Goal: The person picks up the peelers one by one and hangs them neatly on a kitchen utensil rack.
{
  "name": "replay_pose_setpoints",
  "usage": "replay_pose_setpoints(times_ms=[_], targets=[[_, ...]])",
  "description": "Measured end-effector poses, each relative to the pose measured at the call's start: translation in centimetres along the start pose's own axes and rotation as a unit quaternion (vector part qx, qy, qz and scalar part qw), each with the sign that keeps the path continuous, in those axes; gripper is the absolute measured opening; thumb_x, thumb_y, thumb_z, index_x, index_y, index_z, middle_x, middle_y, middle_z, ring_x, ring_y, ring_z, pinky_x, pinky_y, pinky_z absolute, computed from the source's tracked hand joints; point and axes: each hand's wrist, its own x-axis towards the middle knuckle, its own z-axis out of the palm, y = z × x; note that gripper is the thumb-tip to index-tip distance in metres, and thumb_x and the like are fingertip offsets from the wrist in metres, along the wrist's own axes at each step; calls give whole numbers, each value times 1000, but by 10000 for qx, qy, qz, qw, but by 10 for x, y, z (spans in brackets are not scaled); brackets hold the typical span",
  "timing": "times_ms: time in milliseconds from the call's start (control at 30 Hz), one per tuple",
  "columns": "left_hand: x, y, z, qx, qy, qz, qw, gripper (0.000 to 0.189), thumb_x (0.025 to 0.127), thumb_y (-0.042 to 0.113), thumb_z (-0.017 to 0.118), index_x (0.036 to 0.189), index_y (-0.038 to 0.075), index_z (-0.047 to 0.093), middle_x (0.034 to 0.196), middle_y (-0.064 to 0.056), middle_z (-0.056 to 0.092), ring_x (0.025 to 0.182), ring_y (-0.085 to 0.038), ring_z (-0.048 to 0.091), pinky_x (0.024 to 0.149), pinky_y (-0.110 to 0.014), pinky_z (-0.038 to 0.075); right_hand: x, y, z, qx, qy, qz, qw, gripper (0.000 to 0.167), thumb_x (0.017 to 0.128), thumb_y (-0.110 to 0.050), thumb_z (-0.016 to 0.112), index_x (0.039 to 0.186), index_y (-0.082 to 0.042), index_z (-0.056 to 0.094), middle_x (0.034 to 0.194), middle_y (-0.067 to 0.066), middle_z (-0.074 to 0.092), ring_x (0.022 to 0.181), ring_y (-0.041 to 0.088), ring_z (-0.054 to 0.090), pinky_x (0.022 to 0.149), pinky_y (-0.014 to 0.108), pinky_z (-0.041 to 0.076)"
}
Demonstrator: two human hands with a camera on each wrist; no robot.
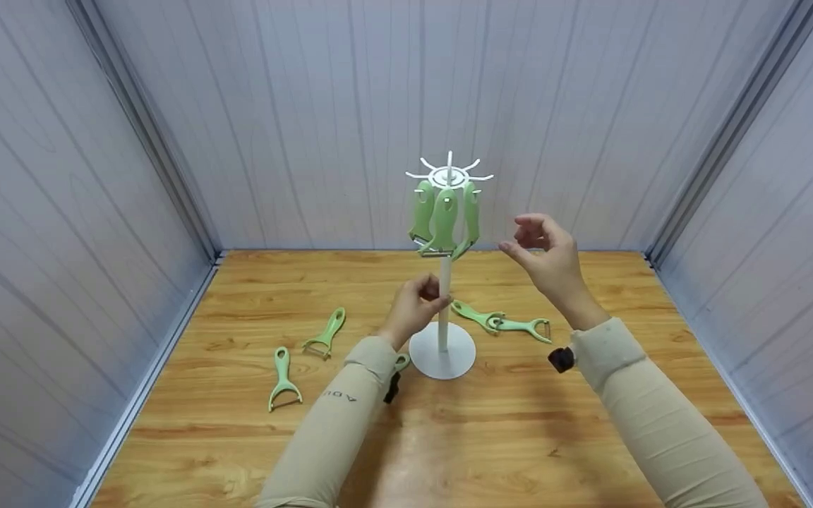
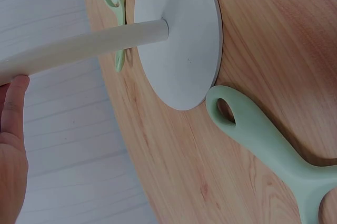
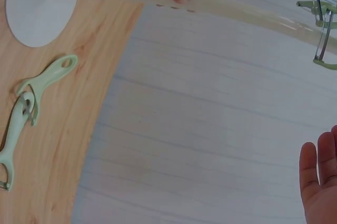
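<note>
A white stand [image 1: 443,335] with a round base and a ring of hooks on top stands upright on the table. Three green Y-shaped peelers [image 1: 444,224] hang by their handle holes from its near hooks. My left hand [image 1: 412,308] holds the pole between thumb and fingers, below the hanging peelers. To the right of the stand, my right hand [image 1: 553,262] is raised in the air, fingers loosely bent and nothing in them. In the right wrist view only part of this hand [image 3: 322,174] shows. Another green peeler [image 2: 258,129] lies close beside the base, mostly hidden by my left wrist in the head view.
Two peelers, one green [image 1: 334,326] and one paler [image 1: 283,377], lie apart on the wooden table [image 1: 505,437] at the left. Right of the pole, a green peeler [image 1: 473,315] and a paler one [image 1: 523,326] overlap. Pale panel walls [image 1: 308,106] enclose the table's back and sides.
</note>
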Motion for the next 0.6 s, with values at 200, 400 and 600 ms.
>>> replay_pose_setpoints(times_ms=[200, 400, 600], targets=[[0, 0, 0, 85, 35, 97, 9999, 12, 99, 5, 78, 103, 0, 68, 98, -12, 73, 87, -11, 63, 82, -26, 55, -2, 10, -6, -86, 55, 111, 9999, 36, 91, 1, 86, 123, 6, 69, 100, 3, 67, 91, 4, 66, 89, 16, 55], [0, 1, 0, 76, 45, 114, 9999, 11, 99, 5, 78, 102, 0, 69, 98, -12, 73, 87, -12, 63, 81, -26, 55, -6, 22, -13, -311, 1, 244, 9992, 35, 94, -5, 85, 125, 4, 71, 101, 4, 67, 93, 8, 65, 90, 16, 53], [1, 1, 0, 42, 33, 23, 10000, 11, 99, 4, 78, 104, -1, 69, 100, -13, 74, 88, -12, 64, 81, -26, 56, -8, 35, -20, -707, -61, 247, 9972, 37, 95, -8, 85, 127, 4, 71, 103, 10, 69, 96, 16, 66, 90, 16, 53]])
